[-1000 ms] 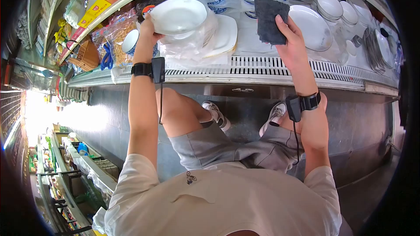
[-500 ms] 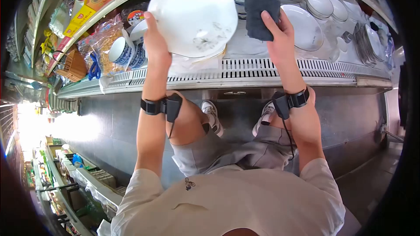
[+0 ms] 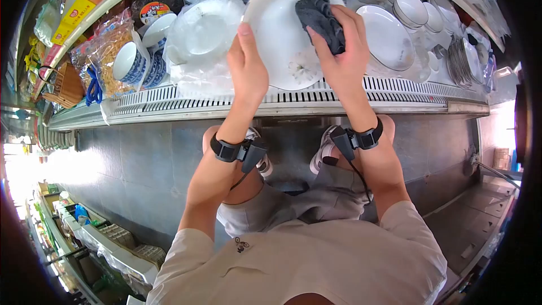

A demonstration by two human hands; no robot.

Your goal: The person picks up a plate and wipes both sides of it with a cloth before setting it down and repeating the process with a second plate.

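A large white plate (image 3: 271,39) with a faint grey flower pattern is held up over the shelf. My left hand (image 3: 248,70) grips its left rim, thumb on the front face and the other fingers partly hidden. In my right hand (image 3: 346,59) is a crumpled dark grey cloth (image 3: 320,20), pressed against the plate's upper right face. Left of the plate lies a plastic-wrapped stack of white plates (image 3: 206,28). To the right, a white oval dish (image 3: 387,36) rests on the shelf, close to my right hand.
White bowls (image 3: 410,8) and a row of upright plates (image 3: 464,62) stand at the right. Blue-patterned cups (image 3: 129,63), bagged dry goods (image 3: 101,59) and a wicker basket (image 3: 66,85) sit at the left. A slotted metal edge (image 3: 395,87) runs along the shelf front.
The plate has moved right, uncovering the wrapped stack. My right hand has brought the cloth left onto the plate's face, and the cloth is now bunched up. The camera view has shifted slightly.
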